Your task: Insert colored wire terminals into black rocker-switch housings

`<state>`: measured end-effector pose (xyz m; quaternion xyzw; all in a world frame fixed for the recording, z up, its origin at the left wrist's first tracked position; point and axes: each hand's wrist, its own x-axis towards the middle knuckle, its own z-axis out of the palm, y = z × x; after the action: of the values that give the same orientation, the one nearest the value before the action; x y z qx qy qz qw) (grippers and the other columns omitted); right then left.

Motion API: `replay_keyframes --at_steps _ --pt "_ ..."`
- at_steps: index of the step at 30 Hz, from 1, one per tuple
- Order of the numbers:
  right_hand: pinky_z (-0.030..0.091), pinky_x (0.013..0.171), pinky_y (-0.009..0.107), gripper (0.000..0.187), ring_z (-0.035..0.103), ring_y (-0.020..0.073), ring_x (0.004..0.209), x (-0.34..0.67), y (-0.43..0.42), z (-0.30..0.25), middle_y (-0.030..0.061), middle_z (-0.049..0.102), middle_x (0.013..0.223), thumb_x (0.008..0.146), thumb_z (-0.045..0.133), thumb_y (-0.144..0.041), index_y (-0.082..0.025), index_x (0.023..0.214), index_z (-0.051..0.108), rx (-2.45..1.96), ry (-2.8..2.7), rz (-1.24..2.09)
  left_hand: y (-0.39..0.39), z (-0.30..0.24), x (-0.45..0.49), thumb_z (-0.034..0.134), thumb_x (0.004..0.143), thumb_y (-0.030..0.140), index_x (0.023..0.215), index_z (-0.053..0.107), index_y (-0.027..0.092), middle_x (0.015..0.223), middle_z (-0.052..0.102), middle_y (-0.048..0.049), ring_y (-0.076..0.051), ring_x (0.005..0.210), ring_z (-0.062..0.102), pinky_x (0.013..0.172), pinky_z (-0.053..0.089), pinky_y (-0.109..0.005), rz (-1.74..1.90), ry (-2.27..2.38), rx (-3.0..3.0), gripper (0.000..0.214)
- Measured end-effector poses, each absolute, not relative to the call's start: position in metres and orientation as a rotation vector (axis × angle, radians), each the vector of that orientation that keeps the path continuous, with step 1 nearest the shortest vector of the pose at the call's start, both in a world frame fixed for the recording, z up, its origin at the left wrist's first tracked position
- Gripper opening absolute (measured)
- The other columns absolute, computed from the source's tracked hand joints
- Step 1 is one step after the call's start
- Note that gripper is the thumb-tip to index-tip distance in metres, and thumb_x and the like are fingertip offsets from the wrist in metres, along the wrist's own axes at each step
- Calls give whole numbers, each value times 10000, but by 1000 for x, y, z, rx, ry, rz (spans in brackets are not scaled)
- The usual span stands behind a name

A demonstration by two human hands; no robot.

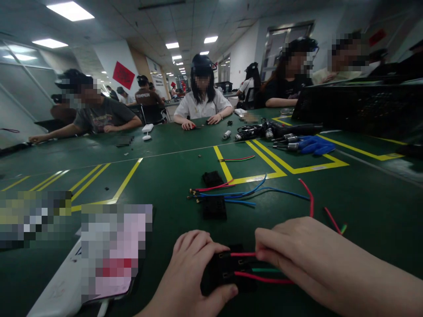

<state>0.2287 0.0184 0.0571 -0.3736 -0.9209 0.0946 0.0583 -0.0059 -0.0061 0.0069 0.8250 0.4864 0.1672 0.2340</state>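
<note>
My left hand (201, 268) grips a black plastic block (216, 277) from its left side, thumb along the near edge and fingers at the far edge. Two red wires and a green wire (264, 270) run out of the block to the right. Pinched in my right hand (294, 251) is the upper red wire (243, 254), a short way from the block. The lower red wire (261, 277) passes beneath that hand. Beyond my hands lie two more black blocks, the nearer one (214, 208) beside several loose blue wires (238, 195) with metal terminals at their left ends.
Loose red wire pieces (332, 220) lie right of my hands. At left are a white power bank (56, 281) and a blurred pink phone-like item (115, 264). Tools with blue handles (313, 145) and black cables lie farther back. A person (203, 97) sits across the green table (172, 171).
</note>
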Motion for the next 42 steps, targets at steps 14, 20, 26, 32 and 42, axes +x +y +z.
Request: replay_keyframes --at_steps 14,20,26,32,42 --pt "351 547 262 185 613 170 631 235 33 47 -29 632 689 957 500 -145 -232 805 560 -1275 -2776 581 -5 -1 -8 749 721 203 1132 655 275 1103 650 -48 -344 1132 540 993 403 -558 533 1303 2247 429" --pt "347 517 246 234 539 137 568 240 32 54 -52 565 640 990 444 -228 -241 775 536 -1175 -2499 681 -6 8 -5 771 706 192 1103 669 244 1116 653 -68 -344 1126 538 996 402 -563 477 1340 2212 413" --pt "382 525 272 194 589 166 599 239 36 51 -24 630 691 977 444 -221 -239 830 569 -1255 -2504 486 -4 3 -6 771 703 175 1129 654 255 1095 641 -51 -329 1112 533 988 404 -545 501 1303 2214 449" --pt "509 753 371 250 668 227 888 240 40 36 49 718 960 973 450 -177 -224 1040 686 -1221 -2609 336 -4 2 -6 769 721 217 1122 656 260 1089 643 -56 -330 1102 537 984 411 -536 509 1292 2219 418" --pt "492 539 323 214 660 202 636 223 7 41 -19 698 756 704 766 -147 -237 823 613 -953 -2775 61 -6 2 -6 783 725 199 1143 630 234 1116 623 -61 -321 1123 526 999 402 -499 510 1300 2218 446"
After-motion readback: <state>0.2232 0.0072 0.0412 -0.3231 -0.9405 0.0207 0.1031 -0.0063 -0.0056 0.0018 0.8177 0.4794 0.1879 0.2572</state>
